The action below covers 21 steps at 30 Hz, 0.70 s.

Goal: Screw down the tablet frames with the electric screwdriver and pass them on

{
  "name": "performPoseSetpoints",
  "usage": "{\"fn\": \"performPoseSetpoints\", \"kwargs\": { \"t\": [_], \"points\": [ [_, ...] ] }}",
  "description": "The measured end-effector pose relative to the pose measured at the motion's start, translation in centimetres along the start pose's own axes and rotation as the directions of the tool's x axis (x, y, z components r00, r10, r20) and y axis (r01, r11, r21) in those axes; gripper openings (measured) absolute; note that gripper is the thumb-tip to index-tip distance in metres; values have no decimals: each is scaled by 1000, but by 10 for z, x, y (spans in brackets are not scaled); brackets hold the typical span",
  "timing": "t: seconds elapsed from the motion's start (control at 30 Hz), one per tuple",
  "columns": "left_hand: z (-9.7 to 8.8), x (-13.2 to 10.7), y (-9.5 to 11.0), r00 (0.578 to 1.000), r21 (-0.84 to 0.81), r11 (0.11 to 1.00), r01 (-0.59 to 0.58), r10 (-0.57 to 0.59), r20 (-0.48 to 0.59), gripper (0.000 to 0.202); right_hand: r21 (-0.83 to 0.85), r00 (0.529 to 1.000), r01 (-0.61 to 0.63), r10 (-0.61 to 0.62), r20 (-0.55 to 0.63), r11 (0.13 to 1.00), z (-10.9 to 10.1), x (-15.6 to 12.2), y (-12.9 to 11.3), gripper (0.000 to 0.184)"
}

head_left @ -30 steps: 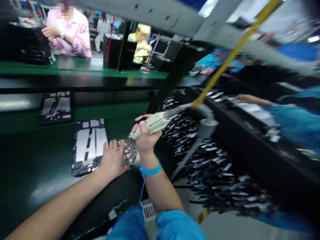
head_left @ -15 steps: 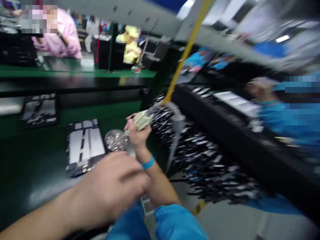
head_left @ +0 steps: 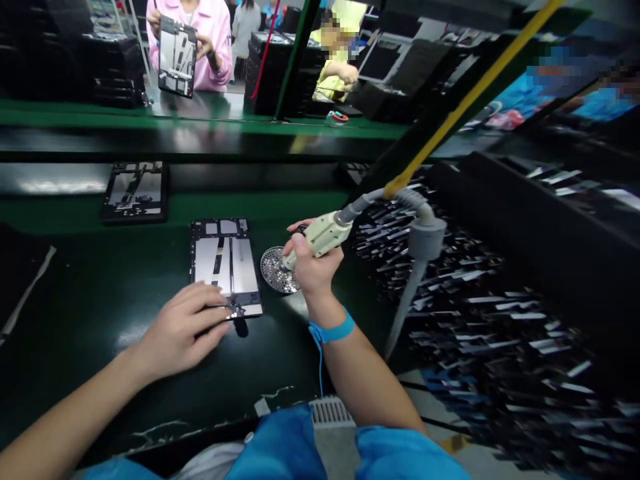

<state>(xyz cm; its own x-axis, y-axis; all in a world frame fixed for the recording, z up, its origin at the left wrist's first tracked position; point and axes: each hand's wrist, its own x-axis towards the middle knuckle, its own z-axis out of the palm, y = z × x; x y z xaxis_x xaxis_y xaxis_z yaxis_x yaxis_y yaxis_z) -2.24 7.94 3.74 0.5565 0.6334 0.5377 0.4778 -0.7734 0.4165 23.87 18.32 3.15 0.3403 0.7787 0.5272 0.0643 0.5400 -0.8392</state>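
An opened tablet (head_left: pixel 245 260) lies on the green bench, its battery plates and dark ribbon strips showing. My left hand (head_left: pixel 185 327) rests at its lower left corner, fingers stretched out and apart, fingertips over the near edge. A small dark piece (head_left: pixel 241 327) sticks out below that edge. In my right hand (head_left: pixel 317 267) is a pale electric screwdriver (head_left: pixel 325 235), the fingers wrapped round its body. Its lower end points into a round dish of screws (head_left: pixel 277 270), right of the tablet. Whether the tip touches a screw cannot be made out.
A second opened tablet (head_left: pixel 135 193) lies farther back on the left. A yellow hose (head_left: pixel 450 123) and grey cable run from the screwdriver. Stacked dark strips (head_left: pixel 480 307) fill the right side. Across the shelf, a person in pink (head_left: pixel 217 47) holds another tablet.
My left hand has gone from a blurred spot in front of my right arm to the tablet's near edge. The head view has swung, shifting the bench rightward. The screwdriver stays in my right hand.
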Motion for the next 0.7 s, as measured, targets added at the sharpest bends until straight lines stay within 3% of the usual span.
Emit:
{"fn": "performPoseSetpoints", "kwargs": {
  "t": [0.1, 0.23, 0.3, 0.37, 0.43, 0.47, 0.5, 0.53, 0.57, 0.6, 0.63, 0.67, 0.7],
  "points": [
    [25, -11, -27, 998, 31, 998, 58, -59, 23, 23, -24, 1000, -22, 22, 3, 999, 10, 1, 7, 21],
    [46, -25, -33, 997, -21, 997, 77, -77, 9, 25, -63, 1000, -16, 17, 9, 998, 18, 2, 15, 21],
    [42, -21, -47, 987, -29, 990, 139, -141, -83, 20, -62, 1000, -16, 17, 11, 998, 20, 3, 18, 21],
    [25, -11, -81, 927, 17, 958, 285, -272, -257, 18, -56, 1000, -16, 17, 11, 998, 20, 3, 21, 21],
    [-3, 1, -132, 776, 84, 859, 505, -410, -480, 23, -50, 1000, -17, 17, 7, 999, 21, 3, 21, 22],
    [-18, 6, -161, 642, 80, 758, 647, -485, -594, 34, -47, 1000, -19, 19, 5, 999, 22, 3, 20, 22],
    [-33, 10, -189, 478, 24, 629, 777, -565, -673, 46, -43, 1000, -22, 22, 4, 999, 22, 3, 20, 22],
    [-47, 13, -214, 373, -27, 556, 831, -591, -715, 55, -38, 1000, -23, 23, 3, 999, 23, 3, 19, 22],
    [-59, 15, -236, 314, -63, 519, 852, -604, -732, 55, -33, 1000, -22, 22, 5, 999, 23, 2, 19, 22],
    [-69, 17, -254, 289, -91, 503, 860, -625, -726, 48, -29, 1000, -22, 22, 8, 999, 23, 2, 19, 22],
    [-77, 18, -267, 309, -98, 519, 849, -639, -705, 38, -27, 1000, -23, 24, 14, 999, 23, 1, 20, 22],
    [-83, 19, -277, 368, -90, 557, 825, -652, -663, 28, -27, 1000, -25, 25, 18, 999, 23, 1, 21, 22],
    [-88, 20, -283, 452, -70, 609, 790, -657, -603, 23, -30, 999, -28, 28, 23, 999, 23, 0, 23, 23]
  ]
}}
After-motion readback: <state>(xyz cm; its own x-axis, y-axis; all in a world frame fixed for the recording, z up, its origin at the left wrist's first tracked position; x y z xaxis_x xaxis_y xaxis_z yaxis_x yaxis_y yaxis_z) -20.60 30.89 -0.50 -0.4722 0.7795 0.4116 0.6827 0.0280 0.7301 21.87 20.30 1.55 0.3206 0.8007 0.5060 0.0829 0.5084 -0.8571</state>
